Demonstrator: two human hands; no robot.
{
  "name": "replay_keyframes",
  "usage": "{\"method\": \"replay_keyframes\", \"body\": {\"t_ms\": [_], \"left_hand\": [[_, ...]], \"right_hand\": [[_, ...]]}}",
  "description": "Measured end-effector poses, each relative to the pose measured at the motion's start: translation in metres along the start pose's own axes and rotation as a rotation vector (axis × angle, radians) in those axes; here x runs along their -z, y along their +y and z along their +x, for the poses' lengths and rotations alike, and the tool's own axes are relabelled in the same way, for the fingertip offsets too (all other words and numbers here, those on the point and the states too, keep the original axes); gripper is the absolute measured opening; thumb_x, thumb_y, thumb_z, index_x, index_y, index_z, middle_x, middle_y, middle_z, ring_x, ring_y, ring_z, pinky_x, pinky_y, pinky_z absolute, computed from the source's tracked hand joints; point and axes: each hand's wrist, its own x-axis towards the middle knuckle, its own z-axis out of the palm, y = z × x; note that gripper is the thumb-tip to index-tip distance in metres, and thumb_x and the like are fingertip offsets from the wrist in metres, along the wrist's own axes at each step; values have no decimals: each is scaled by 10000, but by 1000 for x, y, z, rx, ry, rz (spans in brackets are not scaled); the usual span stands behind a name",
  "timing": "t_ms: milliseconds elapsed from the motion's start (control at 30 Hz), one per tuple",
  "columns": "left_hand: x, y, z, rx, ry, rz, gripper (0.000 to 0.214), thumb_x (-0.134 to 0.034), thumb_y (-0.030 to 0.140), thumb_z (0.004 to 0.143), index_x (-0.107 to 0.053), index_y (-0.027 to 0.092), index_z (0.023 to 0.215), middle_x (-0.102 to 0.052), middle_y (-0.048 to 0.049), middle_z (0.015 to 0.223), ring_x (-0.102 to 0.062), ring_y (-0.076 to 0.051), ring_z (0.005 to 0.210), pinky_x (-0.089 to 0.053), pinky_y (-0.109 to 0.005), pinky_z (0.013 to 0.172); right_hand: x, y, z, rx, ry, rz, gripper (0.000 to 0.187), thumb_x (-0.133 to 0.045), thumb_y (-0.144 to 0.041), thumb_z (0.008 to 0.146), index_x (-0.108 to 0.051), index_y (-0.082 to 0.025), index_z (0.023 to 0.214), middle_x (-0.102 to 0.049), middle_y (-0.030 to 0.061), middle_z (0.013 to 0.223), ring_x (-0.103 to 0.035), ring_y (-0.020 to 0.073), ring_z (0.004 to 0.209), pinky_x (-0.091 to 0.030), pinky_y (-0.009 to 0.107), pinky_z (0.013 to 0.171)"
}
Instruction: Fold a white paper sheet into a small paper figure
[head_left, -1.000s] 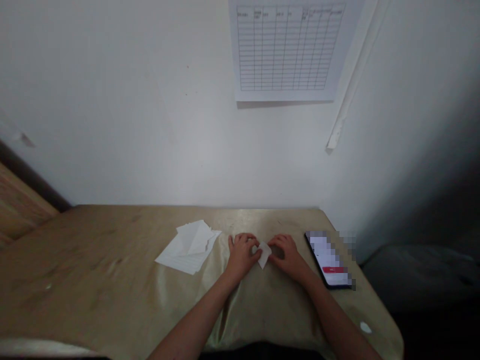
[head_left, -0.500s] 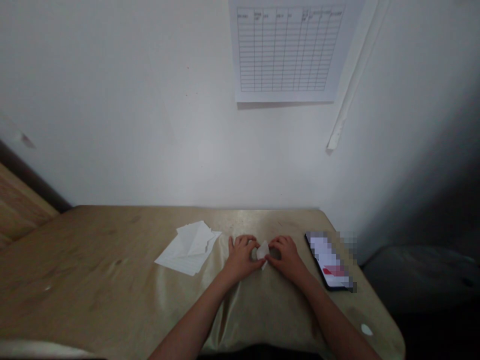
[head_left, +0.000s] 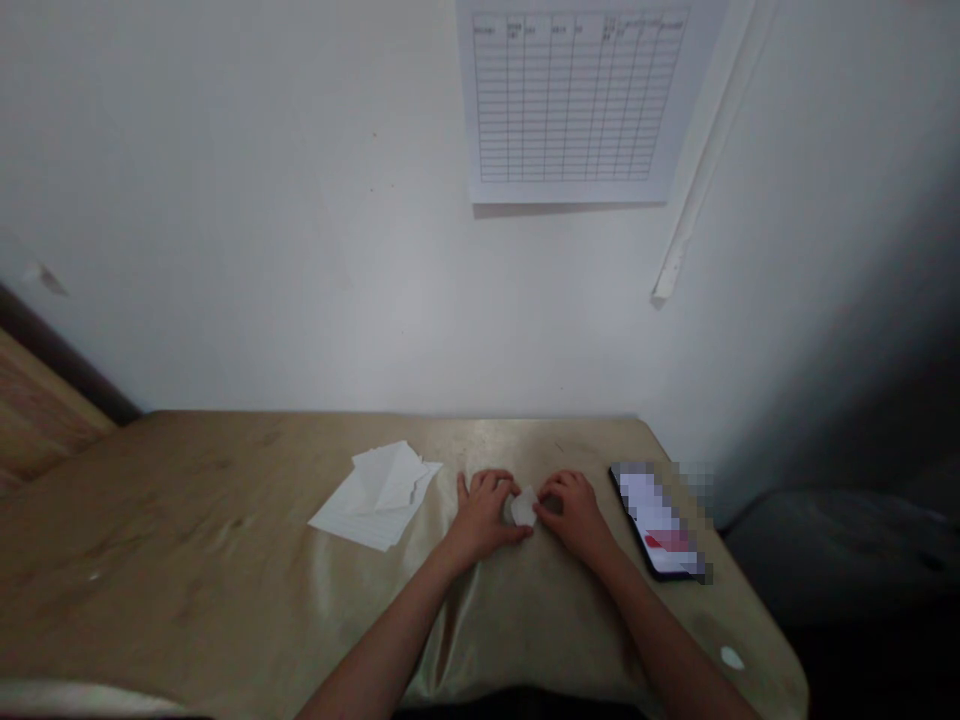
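Observation:
A small folded piece of white paper (head_left: 525, 508) lies on the tan table (head_left: 225, 560) between my two hands. My left hand (head_left: 481, 515) curls its fingers around the paper's left side. My right hand (head_left: 574, 512) pinches the paper's right edge with bent fingers. Both hands rest on the tabletop, close together, and cover most of the paper.
A loose stack of white lined sheets (head_left: 379, 495) lies left of my hands. A phone (head_left: 660, 520) with a lit screen lies to the right near the table's edge. A ruled chart (head_left: 574, 100) hangs on the wall behind. A small white scrap (head_left: 731, 657) sits at the front right corner.
The paper between my hands has become smaller and more compact as my fingers closed in on it. My hands have drawn slightly closer together.

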Motion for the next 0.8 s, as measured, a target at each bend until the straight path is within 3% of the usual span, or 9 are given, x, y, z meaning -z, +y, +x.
{"method": "replay_keyframes", "body": {"t_ms": [267, 533, 800], "left_hand": [[1, 3, -2, 4, 20, -6, 500, -873, 456, 661, -643, 268, 1063, -606, -68, 1358, -447, -341, 1366, -28, -741, 1181], [1, 3, 1, 51, 113, -45, 101, -747, 329, 838, -698, 247, 867, -668, -32, 1264, -509, -271, 1288, -100, -643, 1206], [0, 1, 1, 43, 146, -68, 148, -782, 315, 795, -730, 263, 923, -681, -32, 1273, -520, -284, 1291, -118, -629, 1204]], "right_hand": [[0, 0, 2, -15, -11, 20, 27, -739, -229, 838, -739, -242, 815, -699, 51, 1026, -529, 261, 1129, -372, 432, 1039], [0, -2, 1, 60, -38, 40, 40, -726, -236, 860, -738, -256, 828, -702, 40, 1054, -507, 256, 1159, -372, 430, 1057], [2, -5, 0, 82, -51, 24, 66, -686, -268, 904, -752, -269, 898, -695, 41, 1090, -497, 251, 1178, -364, 433, 1078]]}}
